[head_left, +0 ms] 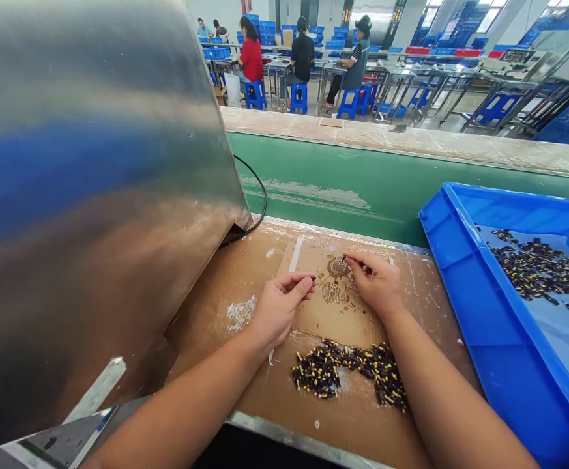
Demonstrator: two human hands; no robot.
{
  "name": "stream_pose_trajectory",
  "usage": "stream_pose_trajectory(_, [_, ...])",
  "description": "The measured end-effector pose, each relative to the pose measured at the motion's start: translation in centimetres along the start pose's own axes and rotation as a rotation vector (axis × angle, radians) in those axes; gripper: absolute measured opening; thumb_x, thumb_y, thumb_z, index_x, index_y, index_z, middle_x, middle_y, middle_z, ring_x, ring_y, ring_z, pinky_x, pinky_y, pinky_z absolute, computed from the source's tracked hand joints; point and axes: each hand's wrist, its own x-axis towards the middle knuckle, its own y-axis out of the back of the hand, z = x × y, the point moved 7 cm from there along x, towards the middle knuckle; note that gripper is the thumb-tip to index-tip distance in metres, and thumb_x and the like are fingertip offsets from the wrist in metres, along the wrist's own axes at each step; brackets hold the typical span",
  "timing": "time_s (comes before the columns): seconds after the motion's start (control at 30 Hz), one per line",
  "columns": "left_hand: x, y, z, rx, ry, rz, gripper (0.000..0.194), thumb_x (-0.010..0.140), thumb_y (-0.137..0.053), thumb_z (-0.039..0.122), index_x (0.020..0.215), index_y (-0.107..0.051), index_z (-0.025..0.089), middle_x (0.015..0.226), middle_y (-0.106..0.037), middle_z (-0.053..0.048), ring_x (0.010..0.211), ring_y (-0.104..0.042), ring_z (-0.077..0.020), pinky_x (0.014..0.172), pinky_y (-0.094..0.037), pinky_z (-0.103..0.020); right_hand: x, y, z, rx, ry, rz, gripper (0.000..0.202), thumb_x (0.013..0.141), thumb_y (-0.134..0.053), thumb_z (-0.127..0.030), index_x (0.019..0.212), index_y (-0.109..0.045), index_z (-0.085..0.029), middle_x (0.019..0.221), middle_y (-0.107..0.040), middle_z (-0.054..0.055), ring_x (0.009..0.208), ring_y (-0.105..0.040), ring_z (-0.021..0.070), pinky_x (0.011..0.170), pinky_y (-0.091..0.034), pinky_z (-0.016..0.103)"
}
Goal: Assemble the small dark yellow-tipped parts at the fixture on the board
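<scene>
My left hand (284,303) is closed in a pinch, with the dark tip of a small black part (314,279) showing at its fingertips. To its right, my right hand (378,283) also pinches something small and dark, mostly hidden by the fingers. Those fingertips are over a small round spot (337,267) with a pale rim; whether it is a shallow dish or a mark I cannot tell. Under both hands lies a stained cardboard sheet (313,319). Nearer to me, between my forearms, is a loose pile of small black parts with yellow ends (318,371).
A blue bin (480,312) on the right holds many small dark parts (543,267). A large metal housing (93,195) fills the left, a black cable (264,195) beside it. Beyond the bench runs a green belt (313,169). Several people sit at tables farther back.
</scene>
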Motion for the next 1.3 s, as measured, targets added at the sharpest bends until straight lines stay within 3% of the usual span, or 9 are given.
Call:
stream_pose_trajectory(0.63, [-0.1, -0.1, 0.0, 0.062, -0.013, -0.022, 0.034, 0.070, -0.089, 0.039, 0.094, -0.081, 0.016, 0.088, -0.075, -0.010, 0.081, -0.063, -0.0139, 0.077, -0.048, -0.026, 0.0, 0.1, -0.5, -0.023, 0.034, 0.001, 0.017, 0.097, -0.064, -0.027, 0.107, -0.078, -0.026, 0.102, -0.080, 0.003, 0.084, -0.075, 0.0187, 0.080, -0.061, 0.034])
stream_pose_trajectory(0.7, [0.0, -0.1, 0.0, 0.058, -0.019, -0.023, 0.033, 0.070, -0.089, 0.039, 0.093, -0.081, 0.016, 0.087, -0.074, -0.009, 0.081, -0.063, -0.0140, 0.076, -0.048, -0.026, -0.1, 0.7, -0.8, -0.049, 0.035, 0.063, 0.016, 0.097, -0.065, -0.027, 0.106, -0.078, -0.026, 0.099, -0.081, 0.003, 0.081, -0.075, 0.0181, 0.078, -0.060, 0.033])
stream_pose_trajectory(0.87, [0.0, 0.0, 0.3, 0.029, -0.030, -0.019, 0.032, 0.069, -0.089, 0.038, 0.091, -0.081, 0.016, 0.086, -0.074, -0.009, 0.079, -0.063, -0.0135, 0.074, -0.048, -0.025, -0.7, 3.1, -2.4, -0.118, 0.113, 0.364, 0.020, 0.095, -0.069, -0.023, 0.113, -0.075, -0.026, 0.106, -0.080, 0.004, 0.081, -0.074, 0.0170, 0.073, -0.058, 0.029])
stream_pose_trajectory(0.9, [0.0, 0.0, 0.4, 0.024, -0.032, -0.019, 0.032, 0.069, -0.090, 0.038, 0.091, -0.081, 0.016, 0.086, -0.074, -0.009, 0.079, -0.063, -0.0133, 0.074, -0.048, -0.025, -0.6, 3.1, -2.6, -0.128, 0.127, 0.367, 0.020, 0.094, -0.069, -0.023, 0.113, -0.076, -0.025, 0.106, -0.080, 0.004, 0.080, -0.074, 0.0167, 0.071, -0.058, 0.029])
stream_pose_trajectory(1.03, [-0.1, 0.0, 0.6, -0.009, -0.031, -0.017, 0.033, 0.068, -0.091, 0.037, 0.090, -0.081, 0.015, 0.085, -0.074, -0.009, 0.078, -0.063, -0.0131, 0.073, -0.048, -0.025, 0.2, 2.0, -2.6, -0.189, 0.092, 0.177, 0.014, 0.097, -0.066, -0.028, 0.102, -0.078, -0.026, 0.089, -0.081, -0.001, 0.061, -0.070, 0.0134, 0.059, -0.052, 0.026])
stream_pose_trajectory(1.17, [0.0, 0.0, 0.5, -0.098, 0.011, -0.014, 0.038, 0.066, -0.093, 0.038, 0.092, -0.080, 0.013, 0.087, -0.076, -0.010, 0.076, -0.064, -0.0121, 0.072, -0.049, -0.024, 0.0, 3.3, -2.1, -0.195, 0.057, 0.301, 0.017, 0.097, -0.065, -0.032, 0.107, -0.077, -0.025, 0.101, -0.081, 0.003, 0.070, -0.072, 0.0162, 0.067, -0.054, 0.029])
stream_pose_trajectory(1.3, [0.0, -0.1, 0.1, -0.218, 0.079, -0.008, 0.040, 0.063, -0.096, 0.035, 0.089, -0.078, 0.011, 0.084, -0.076, -0.009, 0.075, -0.065, -0.0105, 0.071, -0.051, -0.021, 0.1, 2.3, -2.0, -0.175, -0.008, 0.126, 0.018, 0.097, -0.063, -0.035, 0.101, -0.078, -0.026, 0.089, -0.080, 0.002, 0.060, -0.068, 0.0157, 0.061, -0.051, 0.030])
